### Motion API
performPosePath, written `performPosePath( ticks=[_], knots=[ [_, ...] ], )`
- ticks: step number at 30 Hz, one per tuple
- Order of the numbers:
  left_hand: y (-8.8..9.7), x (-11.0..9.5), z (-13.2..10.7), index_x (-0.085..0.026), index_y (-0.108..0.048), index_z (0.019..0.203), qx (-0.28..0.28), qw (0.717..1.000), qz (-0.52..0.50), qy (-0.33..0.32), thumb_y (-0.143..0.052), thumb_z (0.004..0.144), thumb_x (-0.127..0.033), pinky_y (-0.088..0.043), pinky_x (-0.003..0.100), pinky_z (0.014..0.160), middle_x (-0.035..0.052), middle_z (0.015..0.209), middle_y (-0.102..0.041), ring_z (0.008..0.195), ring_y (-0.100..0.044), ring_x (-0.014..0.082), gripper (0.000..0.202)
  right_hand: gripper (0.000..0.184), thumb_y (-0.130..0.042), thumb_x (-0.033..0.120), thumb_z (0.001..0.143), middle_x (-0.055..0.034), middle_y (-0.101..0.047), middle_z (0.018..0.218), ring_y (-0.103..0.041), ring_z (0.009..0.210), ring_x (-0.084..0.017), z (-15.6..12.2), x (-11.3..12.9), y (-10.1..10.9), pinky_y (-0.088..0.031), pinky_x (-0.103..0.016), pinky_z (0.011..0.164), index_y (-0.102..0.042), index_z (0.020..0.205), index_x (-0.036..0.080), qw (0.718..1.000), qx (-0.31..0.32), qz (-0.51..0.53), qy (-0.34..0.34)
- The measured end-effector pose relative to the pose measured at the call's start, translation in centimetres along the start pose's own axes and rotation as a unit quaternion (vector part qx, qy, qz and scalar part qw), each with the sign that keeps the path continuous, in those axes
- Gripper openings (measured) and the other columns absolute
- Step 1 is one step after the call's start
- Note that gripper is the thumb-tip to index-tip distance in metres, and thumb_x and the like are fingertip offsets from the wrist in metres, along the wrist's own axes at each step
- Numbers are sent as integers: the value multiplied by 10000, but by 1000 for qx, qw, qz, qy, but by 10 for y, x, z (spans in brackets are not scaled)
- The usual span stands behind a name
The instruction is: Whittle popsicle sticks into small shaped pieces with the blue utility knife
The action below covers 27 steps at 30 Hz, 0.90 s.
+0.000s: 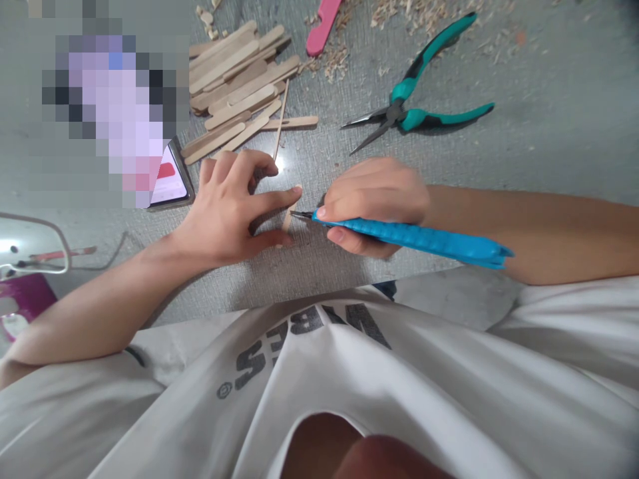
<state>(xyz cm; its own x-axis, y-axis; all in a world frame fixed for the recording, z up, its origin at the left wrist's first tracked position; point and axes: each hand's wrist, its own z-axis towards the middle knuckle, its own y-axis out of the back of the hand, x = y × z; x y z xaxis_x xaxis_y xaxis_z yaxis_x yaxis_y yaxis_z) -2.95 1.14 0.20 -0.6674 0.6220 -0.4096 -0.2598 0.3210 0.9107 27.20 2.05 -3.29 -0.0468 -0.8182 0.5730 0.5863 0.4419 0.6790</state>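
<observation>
My left hand [227,203] rests on the grey table, its index finger and thumb pinning the two ends of a short wooden craft stick piece [288,218]. In my right hand [377,193] is a blue utility knife [424,241], the fingers closed around its front part. The knife's dark blade points left, and its tip meets the middle of the stick piece. How deep the blade sits in the wood cannot be made out.
Beyond my left hand lies a pile of craft sticks [244,80]. Green-handled long-nose pliers [396,113] lie spread behind my right hand. A pink-handled tool [322,30] and wood shavings [414,13] are at the back. A phone [174,179], partly blurred out, lies left.
</observation>
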Motion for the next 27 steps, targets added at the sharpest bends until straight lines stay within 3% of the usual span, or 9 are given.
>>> performPosePath(
  ticks=[4, 9, 15, 23, 27],
  knots=[
    [0, 0, 0, -407, -740, 1461, -3, 1000, 7, -2, -725, 1017, -698, -442, 658, 1127, 131, 1512, -634, 1323, -574, 400, 531, 91, -534, 269, 1100, 32, -686, 880, -681, 732, -158, 7, 6, 1, -546, -315, 696, -552, 1189, 271, 998, -50, -45, 4],
    [-2, 0, 0, -406, -744, 1456, -11, 1000, 12, -5, -716, 1022, -701, -443, 648, 1095, 139, 1504, -640, 1305, -571, 401, 526, 20, -564, 245, 1047, 35, -615, 788, -564, 628, -160, 21, 8, -4, -428, -338, 583, -564, 1057, 262, 993, -108, -27, 43],
    [-3, 3, 0, -420, -757, 1445, -17, 1000, -8, -5, -672, 1033, -724, -437, 658, 1088, 132, 1518, -645, 1302, -571, 416, 520, 89, -547, 197, 1036, 50, -576, 770, -503, 602, -140, 29, 6, -5, -387, -317, 576, -511, 1006, 272, 994, -92, -22, 47],
    [-3, 3, 0, -412, -775, 1453, -23, 1000, -2, -17, -670, 1051, -706, -431, 655, 1052, 155, 1487, -645, 1300, -593, 432, 510, 128, -480, 222, 1080, 59, -585, 756, -484, 592, -132, 33, 9, -6, -411, -300, 596, -483, 963, 275, 994, -103, -6, 25],
    [-3, 5, 0, -423, -777, 1416, -18, 1000, -10, -15, -682, 1029, -732, -435, 659, 1085, 127, 1507, -637, 1306, -565, 413, 504, 165, -457, 249, 1101, 62, -564, 740, -487, 591, -133, 33, 10, -4, -393, -310, 592, -475, 940, 275, 995, -104, -8, 9]
  ],
)
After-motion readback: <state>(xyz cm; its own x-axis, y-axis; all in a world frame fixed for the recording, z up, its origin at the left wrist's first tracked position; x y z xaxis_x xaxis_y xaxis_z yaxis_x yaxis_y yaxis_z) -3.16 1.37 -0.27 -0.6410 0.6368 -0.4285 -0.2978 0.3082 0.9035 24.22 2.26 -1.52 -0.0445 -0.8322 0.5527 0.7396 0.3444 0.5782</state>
